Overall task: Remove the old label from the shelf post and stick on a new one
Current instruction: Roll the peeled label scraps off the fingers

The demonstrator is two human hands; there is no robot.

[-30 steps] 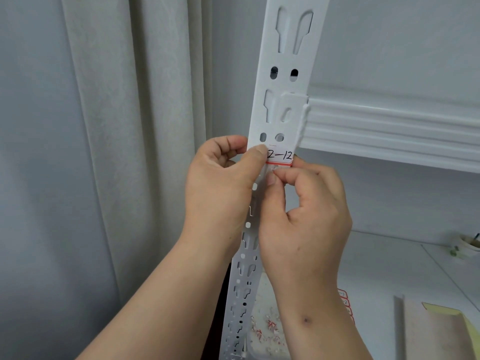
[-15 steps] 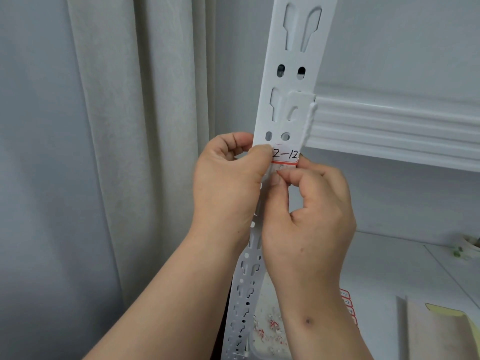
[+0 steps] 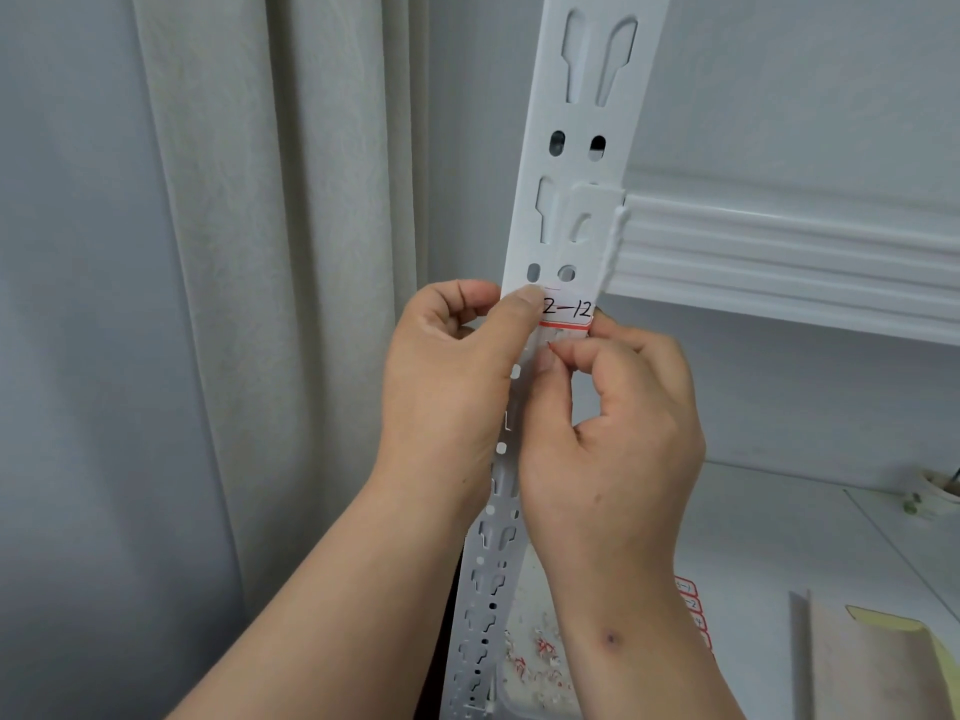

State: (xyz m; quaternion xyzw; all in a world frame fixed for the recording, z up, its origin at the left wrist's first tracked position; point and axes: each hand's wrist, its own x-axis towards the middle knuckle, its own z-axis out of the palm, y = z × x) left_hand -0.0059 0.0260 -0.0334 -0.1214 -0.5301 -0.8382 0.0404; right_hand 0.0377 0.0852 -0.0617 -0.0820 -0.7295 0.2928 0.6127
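A white perforated shelf post (image 3: 587, 96) runs up the middle of the head view. A white label (image 3: 569, 310) reading "2-12", with a red lower border, is stuck on it just below the shelf beam (image 3: 779, 252). My left hand (image 3: 447, 387) grips the post from the left, its thumb tip pressing the label's left end and hiding the first character. My right hand (image 3: 618, 439) pinches thumb and forefinger together at the label's lower edge, just under the red line.
A pale curtain (image 3: 260, 252) hangs left of the post. On the lower shelf board (image 3: 769, 537) lie a sheet of red-bordered labels (image 3: 688, 600), a tray of paper scraps (image 3: 535, 662), a brown folder (image 3: 872, 667) and a small dish (image 3: 940, 491).
The view has drifted a little, so the post sits further right in the frame. Both hands stay at the label; my right fingertips remain at its lower edge.
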